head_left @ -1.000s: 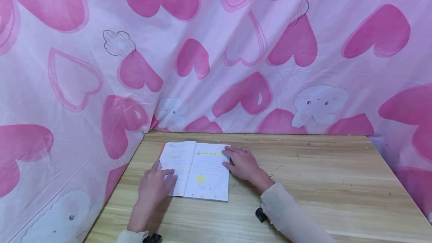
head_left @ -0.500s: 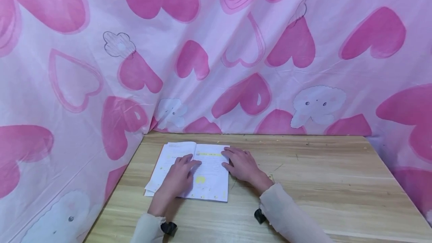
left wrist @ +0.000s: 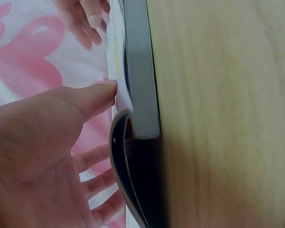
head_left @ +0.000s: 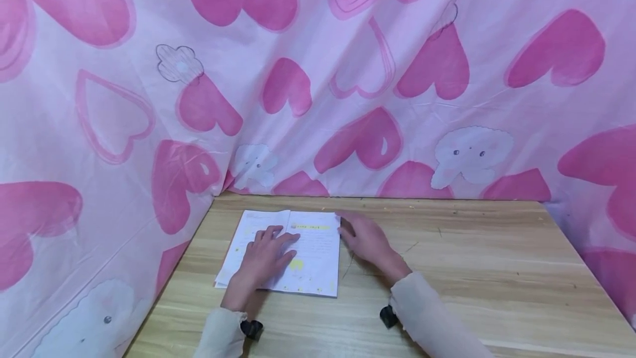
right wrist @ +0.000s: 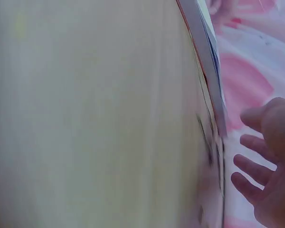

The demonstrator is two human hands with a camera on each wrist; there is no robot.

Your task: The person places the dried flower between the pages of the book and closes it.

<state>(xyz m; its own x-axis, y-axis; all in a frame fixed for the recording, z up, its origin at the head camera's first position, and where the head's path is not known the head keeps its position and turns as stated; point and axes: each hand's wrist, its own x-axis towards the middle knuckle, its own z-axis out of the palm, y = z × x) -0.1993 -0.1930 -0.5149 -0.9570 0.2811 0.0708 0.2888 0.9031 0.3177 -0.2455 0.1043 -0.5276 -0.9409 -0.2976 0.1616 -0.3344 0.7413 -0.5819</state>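
Observation:
An open book (head_left: 320,250) with white pages and yellow printed headings lies on the wooden table. My left hand (head_left: 263,256) rests across the middle of it, near the spine, fingers spread. In the left wrist view the thumb of my left hand (left wrist: 42,128) touches the page side of the book, whose thick grey edge (left wrist: 141,71) faces the camera. My right hand (head_left: 366,239) is at the upper right corner of the right page. In the right wrist view, my right hand (right wrist: 270,166) has its fingers apart and nothing between them, just beyond the book's corner (right wrist: 209,61).
The wooden table (head_left: 477,269) stretches to the right of the book. A pink curtain (head_left: 348,70) printed with hearts hangs behind and along the left side. Dark wrist devices (head_left: 389,316) sit at both cream sleeves (head_left: 437,314).
My left hand has moved right from the left page's outer edge to the spine, and the left pages now lie flatter and wider. My right hand has shifted slightly outward from the right page.

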